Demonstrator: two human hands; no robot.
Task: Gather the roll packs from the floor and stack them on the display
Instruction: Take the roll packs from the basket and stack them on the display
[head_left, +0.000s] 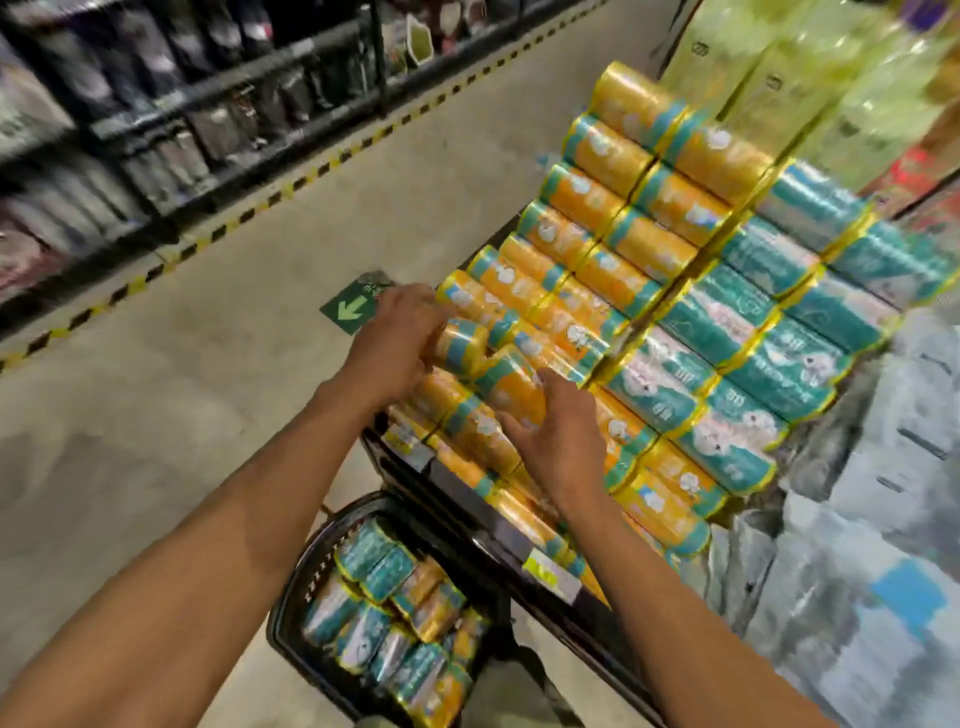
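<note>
Right, one orange pack (511, 387) is going in at the near end of the display (452, 480). The right hand (563, 441) has its fingers curled over the pack, seating it at a tilt on the orange rows. The left hand (395, 338) has bent fingers against the end of a second orange pack (460, 345); grip or push, the blur won't say. This looks like the stacking step, and next the pack needs squaring into line. I count two orange columns and two teal columns (769, 332). One basket (291, 587) on the floor (208, 312) holds mixed packs, too jumbled to count.
</note>
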